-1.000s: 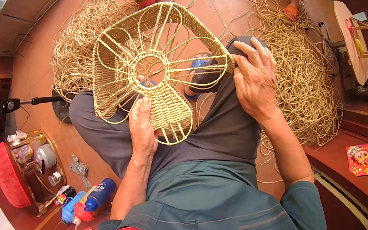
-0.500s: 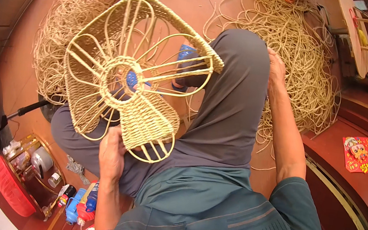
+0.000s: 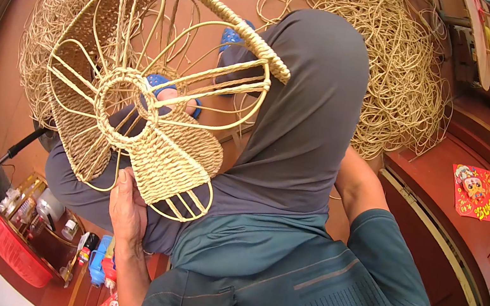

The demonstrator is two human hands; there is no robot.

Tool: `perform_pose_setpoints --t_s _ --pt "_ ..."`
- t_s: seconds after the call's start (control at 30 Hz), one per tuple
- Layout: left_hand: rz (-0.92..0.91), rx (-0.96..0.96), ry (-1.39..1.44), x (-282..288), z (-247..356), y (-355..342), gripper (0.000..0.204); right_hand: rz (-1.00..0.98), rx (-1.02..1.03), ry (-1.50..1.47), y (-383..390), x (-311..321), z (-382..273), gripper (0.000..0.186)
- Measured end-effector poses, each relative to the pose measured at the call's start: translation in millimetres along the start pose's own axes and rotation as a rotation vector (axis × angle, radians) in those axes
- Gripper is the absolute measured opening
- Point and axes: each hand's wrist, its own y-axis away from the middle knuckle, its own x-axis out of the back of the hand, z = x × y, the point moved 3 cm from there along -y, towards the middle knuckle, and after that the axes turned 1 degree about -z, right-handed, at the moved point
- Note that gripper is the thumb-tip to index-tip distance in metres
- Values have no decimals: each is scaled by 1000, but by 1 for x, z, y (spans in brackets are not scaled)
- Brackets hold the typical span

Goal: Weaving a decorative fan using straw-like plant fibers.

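Observation:
A half-woven rope basket (image 3: pixel 172 170) rests across my lap, its looped ribs fanning out from a rope-wrapped ring. One wedge of the near side is filled with tight straw-coloured weaving, while several loops around the ring stay bare. My left hand (image 3: pixel 129 205) grips the basket's lower edge beside that wedge, thumb up and the other fingers mostly behind. Behind my raised right knee, my right hand is hidden; only the forearm (image 3: pixel 359 181) shows, reaching down past the thigh.
Loose straw-coloured rope lies in a big heap (image 3: pixel 393 67) at the right and a smaller heap (image 3: pixel 46 32) at the left. A red basket (image 3: pixel 17 255), a blue bottle (image 3: pixel 99 261) and jars stand at the lower left. A red printed sheet (image 3: pixel 477 193) lies on the right.
My right hand has gone from the outer side of the knee to behind it, out of sight. The view has shifted, and the basket appears larger and farther left, still in my left hand.

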Motion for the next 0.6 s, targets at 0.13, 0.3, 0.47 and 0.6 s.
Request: perform_pose_setpoints --t_s 0.13,0.3,0.47,0.6 --pt "52 11 19 3 -5 -1 52 -18 -2 22 3 -15 5 31" --pt "55 53 19 10 -10 -1 53 -42 -3 63 9 -26 12 30" --pt "46 74 32 12 -13 -4 52 -73 -9 115 21 -31 23 30" --pt "45 80 34 9 -13 -3 50 -90 -19 150 33 -32 32 29"
